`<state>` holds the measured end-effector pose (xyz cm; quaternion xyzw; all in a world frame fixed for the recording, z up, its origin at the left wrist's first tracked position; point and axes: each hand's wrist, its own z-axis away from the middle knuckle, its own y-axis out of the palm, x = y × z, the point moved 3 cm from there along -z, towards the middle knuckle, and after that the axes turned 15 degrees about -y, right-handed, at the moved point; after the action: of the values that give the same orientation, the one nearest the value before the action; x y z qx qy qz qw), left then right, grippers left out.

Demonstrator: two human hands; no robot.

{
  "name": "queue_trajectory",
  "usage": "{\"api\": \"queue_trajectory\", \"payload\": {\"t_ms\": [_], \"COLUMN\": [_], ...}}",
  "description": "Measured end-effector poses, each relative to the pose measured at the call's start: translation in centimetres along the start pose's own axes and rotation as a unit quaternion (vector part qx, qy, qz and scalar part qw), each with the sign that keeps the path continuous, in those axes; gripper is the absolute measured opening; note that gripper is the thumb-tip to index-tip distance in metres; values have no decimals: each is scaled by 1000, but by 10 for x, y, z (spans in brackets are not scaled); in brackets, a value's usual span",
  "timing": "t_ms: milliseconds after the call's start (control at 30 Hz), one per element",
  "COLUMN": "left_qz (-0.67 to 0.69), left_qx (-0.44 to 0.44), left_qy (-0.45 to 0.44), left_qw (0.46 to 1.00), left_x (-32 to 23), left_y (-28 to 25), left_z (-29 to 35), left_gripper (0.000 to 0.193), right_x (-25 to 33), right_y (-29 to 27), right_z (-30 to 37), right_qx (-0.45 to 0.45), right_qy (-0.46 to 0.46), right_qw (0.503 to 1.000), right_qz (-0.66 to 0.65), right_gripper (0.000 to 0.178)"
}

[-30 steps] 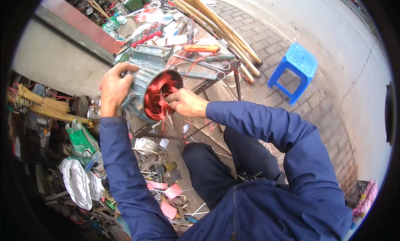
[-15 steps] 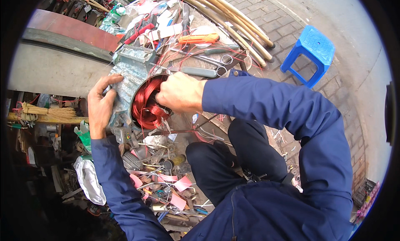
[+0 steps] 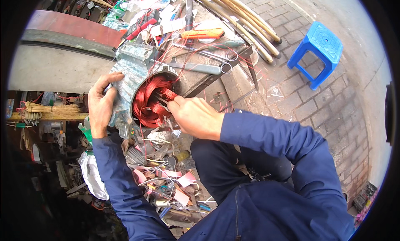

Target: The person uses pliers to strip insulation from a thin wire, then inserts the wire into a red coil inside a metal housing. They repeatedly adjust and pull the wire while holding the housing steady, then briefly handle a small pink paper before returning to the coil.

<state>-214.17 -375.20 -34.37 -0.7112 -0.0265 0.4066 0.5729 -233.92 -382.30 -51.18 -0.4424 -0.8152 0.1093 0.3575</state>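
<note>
A grey-blue finned motor housing point(image 3: 127, 79) lies on its side with its round end open toward me. Thick coils of red enamelled copper wire point(image 3: 146, 97) line the inside, with loose strands trailing out. My left hand point(image 3: 103, 103) grips the housing's left side, thumb and fingers bent against the fins. At the right of the opening is my right hand point(image 3: 193, 116), its fingers pinched together beside the coils. Something thin and pale shows at those fingertips, too small to make out.
Behind the housing lie scissors point(image 3: 227, 62), a grey-handled tool point(image 3: 202, 68), an orange utility knife point(image 3: 203, 33) and a red-and-black meter point(image 3: 143, 24). Long pale poles point(image 3: 246, 22) and a blue plastic stool point(image 3: 318, 49) are at right. Scraps and a jar point(image 3: 179, 157) clutter the near side.
My right hand has drawn back from inside the opening, down and to the right, to its rim. More of the coils shows. The left hand keeps its hold.
</note>
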Motion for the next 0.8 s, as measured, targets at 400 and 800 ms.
{"api": "queue_trajectory", "payload": {"t_ms": [400, 800], "left_qz": [5, 11], "left_qx": [11, 11], "left_qy": [-3, -24], "left_qw": [1000, 1000], "left_x": [3, 4], "left_y": [0, -1], "left_z": [-2, -2], "left_gripper": [39, 39], "right_x": [22, -3], "right_y": [46, 55], "right_z": [18, 37], "right_qx": [-285, -219], "right_qy": [158, 400], "right_qw": [936, 734], "right_qz": [-133, -503], "right_gripper": [17, 30]}}
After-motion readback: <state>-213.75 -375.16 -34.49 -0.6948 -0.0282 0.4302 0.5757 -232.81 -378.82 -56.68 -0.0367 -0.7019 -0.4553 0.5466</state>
